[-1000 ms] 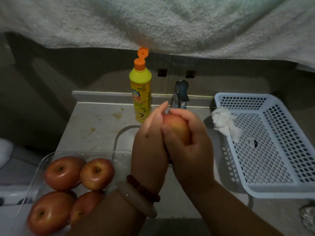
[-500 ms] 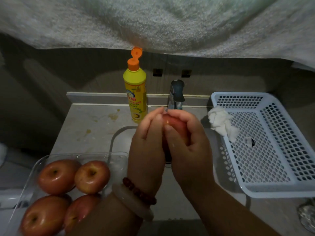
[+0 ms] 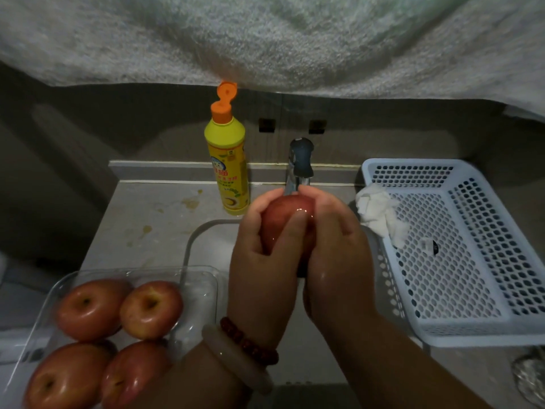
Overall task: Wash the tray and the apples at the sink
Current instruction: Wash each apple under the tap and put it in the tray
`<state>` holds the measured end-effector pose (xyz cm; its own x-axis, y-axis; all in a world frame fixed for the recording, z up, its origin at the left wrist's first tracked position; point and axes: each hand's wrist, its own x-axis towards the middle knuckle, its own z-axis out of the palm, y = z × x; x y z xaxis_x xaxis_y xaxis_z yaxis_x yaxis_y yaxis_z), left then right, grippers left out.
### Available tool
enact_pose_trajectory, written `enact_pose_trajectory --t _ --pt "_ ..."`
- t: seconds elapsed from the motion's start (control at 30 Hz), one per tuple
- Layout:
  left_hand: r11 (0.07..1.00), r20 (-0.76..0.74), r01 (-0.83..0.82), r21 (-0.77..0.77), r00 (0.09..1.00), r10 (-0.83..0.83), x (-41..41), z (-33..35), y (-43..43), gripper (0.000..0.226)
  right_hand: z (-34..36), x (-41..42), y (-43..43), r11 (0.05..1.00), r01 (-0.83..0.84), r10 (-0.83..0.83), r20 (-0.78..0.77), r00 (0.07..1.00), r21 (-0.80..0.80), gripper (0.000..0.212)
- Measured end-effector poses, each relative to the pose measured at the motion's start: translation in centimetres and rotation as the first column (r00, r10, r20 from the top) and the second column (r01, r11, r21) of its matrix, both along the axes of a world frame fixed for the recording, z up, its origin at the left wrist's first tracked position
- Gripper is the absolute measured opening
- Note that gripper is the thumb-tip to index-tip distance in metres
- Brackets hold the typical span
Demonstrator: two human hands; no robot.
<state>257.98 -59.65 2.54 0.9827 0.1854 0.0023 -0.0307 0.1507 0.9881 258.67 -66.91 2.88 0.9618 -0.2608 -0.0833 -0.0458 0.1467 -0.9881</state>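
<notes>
A wet red apple (image 3: 280, 219) is held over the sink (image 3: 206, 237), just below the tap (image 3: 300, 160). My left hand (image 3: 259, 267) grips its left side and my right hand (image 3: 336, 255) wraps its right side, the thumb lying across the front. At the lower left a clear plastic tray (image 3: 200, 284) holds several more red apples (image 3: 88, 308). Most of the sink basin is hidden by my hands.
A yellow dish soap bottle (image 3: 228, 169) with its orange cap flipped open stands behind the sink. A white perforated basket (image 3: 460, 255) sits on the counter to the right, a crumpled white cloth (image 3: 377, 211) on its left rim. A pale towel hangs overhead.
My hands have turned the apple, so more of its red skin now shows between them. My right thumb now lies across its front. The view has shifted slightly.
</notes>
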Motion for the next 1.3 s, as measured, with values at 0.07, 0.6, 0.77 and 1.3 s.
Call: enact_pose_trajectory --t 0.07,0.6,0.77,1.3 --pt "0.992 0.042 -0.030 0.122 0.999 0.025 0.3 0.1 -0.2 0.014 -0.1 0.2 -0.1 1.000 0.016 -0.017 -0.024 1.000 -0.026 0.026" --pt "0.836 0.148 0.227 0.499 0.928 -0.341 2.9 -4.0 2.6 0.086 -1.1 2.4 -3.0 0.955 -0.263 0.283 -0.156 0.946 0.139 0.042" --pt "0.883 0.116 0.093 0.461 0.980 -0.164 2.9 -4.9 2.5 0.077 -0.4 4.6 -4.5 0.869 -0.114 0.170 0.075 0.983 -0.481 0.046" --pt "0.802 -0.181 0.188 0.567 0.978 -0.102 5.9 -11.2 0.6 0.078 -4.0 12.5 -5.7 0.135 0.150 0.469 0.197 0.861 -0.979 0.037"
